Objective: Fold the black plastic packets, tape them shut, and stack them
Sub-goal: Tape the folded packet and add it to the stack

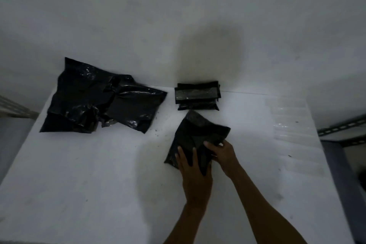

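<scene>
Left hand (195,176) flat on black packet (198,130), right hand (224,155) round its edge

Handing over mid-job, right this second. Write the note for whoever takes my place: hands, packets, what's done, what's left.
Left hand: fingers flat, pressing the near part of the current packet.
Right hand: grips that packet's right edge.
The current packet lies on the white table, creased and partly folded, with no tape visible on it.
Done: the stack of folded packets at the back centre, the top one taped.
Left: finish folding, tape and stack this one, then work through the pile of unfolded packets at the back left.
What look like clear tape strips lie along the table's right side.
</scene>
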A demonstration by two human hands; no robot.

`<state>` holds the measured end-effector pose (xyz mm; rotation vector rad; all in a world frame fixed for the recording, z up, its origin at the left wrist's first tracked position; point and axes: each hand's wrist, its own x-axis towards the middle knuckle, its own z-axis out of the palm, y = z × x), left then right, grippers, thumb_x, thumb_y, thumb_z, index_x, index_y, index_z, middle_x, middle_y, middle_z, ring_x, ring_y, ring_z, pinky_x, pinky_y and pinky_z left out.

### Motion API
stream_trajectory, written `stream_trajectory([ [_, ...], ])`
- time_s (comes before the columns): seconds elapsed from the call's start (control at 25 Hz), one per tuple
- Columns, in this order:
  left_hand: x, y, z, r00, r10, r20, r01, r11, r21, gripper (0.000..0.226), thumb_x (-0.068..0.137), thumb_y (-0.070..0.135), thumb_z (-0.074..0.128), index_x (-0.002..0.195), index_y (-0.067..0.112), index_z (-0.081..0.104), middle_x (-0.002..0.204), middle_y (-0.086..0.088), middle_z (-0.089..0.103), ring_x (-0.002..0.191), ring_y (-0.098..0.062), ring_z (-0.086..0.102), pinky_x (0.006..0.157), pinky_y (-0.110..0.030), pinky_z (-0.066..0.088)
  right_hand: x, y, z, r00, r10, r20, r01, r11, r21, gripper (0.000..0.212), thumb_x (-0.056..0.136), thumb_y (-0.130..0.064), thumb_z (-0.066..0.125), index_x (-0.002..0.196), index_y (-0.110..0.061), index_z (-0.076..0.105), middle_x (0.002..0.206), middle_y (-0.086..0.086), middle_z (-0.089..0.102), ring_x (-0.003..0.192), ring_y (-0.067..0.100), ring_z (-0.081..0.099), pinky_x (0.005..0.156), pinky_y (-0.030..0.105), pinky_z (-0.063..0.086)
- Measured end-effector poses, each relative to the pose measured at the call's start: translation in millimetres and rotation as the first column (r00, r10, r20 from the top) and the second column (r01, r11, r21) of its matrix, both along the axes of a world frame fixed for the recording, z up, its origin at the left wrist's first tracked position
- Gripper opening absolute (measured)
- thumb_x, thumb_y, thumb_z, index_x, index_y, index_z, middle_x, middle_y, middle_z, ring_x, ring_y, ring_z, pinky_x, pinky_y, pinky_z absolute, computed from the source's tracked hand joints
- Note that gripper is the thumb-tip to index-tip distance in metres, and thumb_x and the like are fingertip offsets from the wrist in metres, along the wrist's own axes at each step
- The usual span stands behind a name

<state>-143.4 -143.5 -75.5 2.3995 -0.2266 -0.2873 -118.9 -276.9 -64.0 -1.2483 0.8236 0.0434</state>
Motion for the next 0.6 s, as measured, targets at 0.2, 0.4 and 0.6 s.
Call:
stream_trajectory([
  [0.2,-18,2,9,0.992,-0.123,0.001,0.122,0.978,0.17,0.068,0.092,0.066,0.046,0.144,0.023,0.048,0.148,-0.01,0.046,0.119,-0.03,0.055,0.078,-0.042,0.057,-45,-50,-17,0.989,-0.073,-0.125,0.001,0.867,-0.498,0.064,0.09,-0.02,0.071,0.146,-0.017,0.041,0.113,0.005,0.066,0.098,0.017,0.064,0.089,0.032,0.053],
  [0.4,47,0,-34,0.878,-0.468,0.104,0.404,0.84,0.363,0.061,0.102,0.056,0.022,0.156,0.028,0.018,0.164,-0.007,0.013,0.151,-0.027,0.013,0.117,-0.058,0.018,-62,-36,-32,0.973,0.211,-0.091,-0.16,0.334,-0.929,0.05,0.103,-0.021,0.045,0.15,-0.009,0.034,0.152,0.01,0.04,0.139,0.022,0.039,0.115,0.039,0.033],
  [0.6,71,12,-49,0.86,-0.493,-0.132,0.491,0.729,0.476,0.078,0.09,0.077,0.007,0.156,0.036,-0.005,0.163,0.0,-0.014,0.15,-0.028,-0.012,0.118,-0.059,-0.005,-83,-23,-70,0.786,0.386,-0.483,-0.572,0.154,-0.806,0.072,0.098,-0.063,-0.002,0.156,-0.022,0.007,0.163,-0.004,-0.006,0.151,0.013,-0.006,0.123,0.043,0.001],
])
